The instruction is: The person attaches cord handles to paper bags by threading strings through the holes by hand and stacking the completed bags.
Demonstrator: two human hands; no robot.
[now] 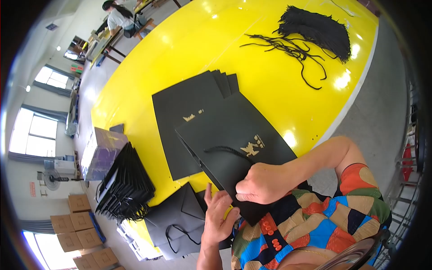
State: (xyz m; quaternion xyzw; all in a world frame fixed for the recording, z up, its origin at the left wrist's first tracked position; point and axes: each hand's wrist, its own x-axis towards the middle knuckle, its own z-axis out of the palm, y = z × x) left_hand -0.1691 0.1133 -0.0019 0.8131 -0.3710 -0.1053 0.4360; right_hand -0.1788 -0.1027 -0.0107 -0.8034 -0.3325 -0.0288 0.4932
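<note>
While the left hand spreads its fingers apart beside the slanting mouth of the black bag, the nearer right hand curls its fingers together, their grip hidden, with the black cord arching beyond them to the left.

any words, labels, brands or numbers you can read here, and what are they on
No text can be read for certain.
Gold print on the uppermost flat black paper bag: too small to read.
Gold print on the black paper bag just beneath: too small to read.
Small red sign on the pale wall: too blurred to read.
</note>
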